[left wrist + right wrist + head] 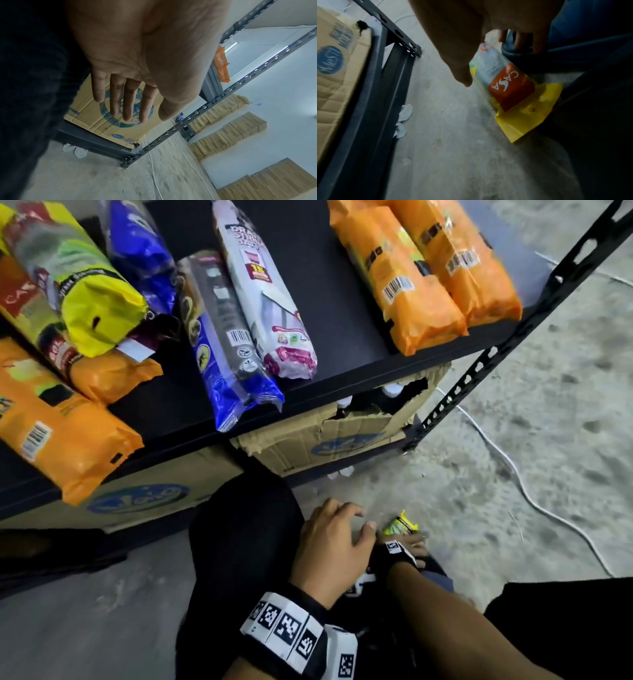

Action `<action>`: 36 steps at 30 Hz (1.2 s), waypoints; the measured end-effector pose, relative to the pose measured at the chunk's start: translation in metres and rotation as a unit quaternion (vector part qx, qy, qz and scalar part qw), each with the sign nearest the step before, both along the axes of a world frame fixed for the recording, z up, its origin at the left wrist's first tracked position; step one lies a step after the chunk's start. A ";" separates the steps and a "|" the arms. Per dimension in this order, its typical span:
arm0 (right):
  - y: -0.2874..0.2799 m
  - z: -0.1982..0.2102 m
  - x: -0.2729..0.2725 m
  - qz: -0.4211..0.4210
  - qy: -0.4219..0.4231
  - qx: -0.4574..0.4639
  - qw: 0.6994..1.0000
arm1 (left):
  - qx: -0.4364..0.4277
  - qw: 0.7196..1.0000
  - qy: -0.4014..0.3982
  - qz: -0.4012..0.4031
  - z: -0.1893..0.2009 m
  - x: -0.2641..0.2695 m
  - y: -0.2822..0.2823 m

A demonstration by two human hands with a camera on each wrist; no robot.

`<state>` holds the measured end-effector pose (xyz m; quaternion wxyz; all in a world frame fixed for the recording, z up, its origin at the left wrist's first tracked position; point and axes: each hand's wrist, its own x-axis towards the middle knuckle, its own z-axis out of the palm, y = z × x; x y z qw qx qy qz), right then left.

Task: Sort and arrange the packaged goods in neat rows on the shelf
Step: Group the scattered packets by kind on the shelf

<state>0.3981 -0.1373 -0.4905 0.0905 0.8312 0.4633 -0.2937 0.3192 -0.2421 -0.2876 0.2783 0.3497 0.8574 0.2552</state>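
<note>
right hand (496, 27) reaches over the yellow pack (513, 92), grip unclear; left hand (137, 60) beside it, fingers straight, empty.

A: Qty check. What's on your shelf (346, 337)?
B: You've got orange packs (424, 292) x4, blue packs (140, 254) x2, white pack (270, 306) x1, yellow packs (99, 302) x2.
A: And below it?
B: Cardboard boxes (301, 440) x2. On your floor: yellow floor pack (401, 524) x1, white cable (524, 491) x1.
</note>
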 end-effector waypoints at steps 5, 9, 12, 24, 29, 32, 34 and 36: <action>-0.001 -0.010 -0.005 0.024 0.001 0.032 0.999 | 0.014 0.998 0.065 0.007 -0.001 0.000 0.003; 0.007 -0.018 -0.006 0.039 -0.009 0.015 0.999 | 0.031 0.996 0.081 0.017 -0.002 -0.004 0.002; 0.014 -0.020 -0.008 0.042 0.014 -0.019 0.999 | 0.036 0.994 0.098 0.031 0.000 -0.006 0.002; 0.040 0.011 -0.028 0.054 0.173 -0.031 0.983 | 0.009 0.996 0.065 0.067 0.009 -0.017 -0.006; 0.052 0.093 -0.045 0.111 0.278 -0.054 0.953 | -0.041 0.997 0.029 0.051 0.022 -0.021 -0.014; 0.047 0.148 -0.047 0.180 0.346 -0.021 0.920 | -0.022 0.996 -0.018 0.086 0.033 -0.029 -0.019; 0.037 0.185 -0.049 0.209 0.376 -0.011 0.902 | 0.010 0.991 -0.039 0.129 0.046 -0.034 -0.022; 0.028 0.221 -0.043 0.259 0.394 0.014 0.882 | 0.043 0.987 -0.043 0.151 0.053 -0.038 -0.024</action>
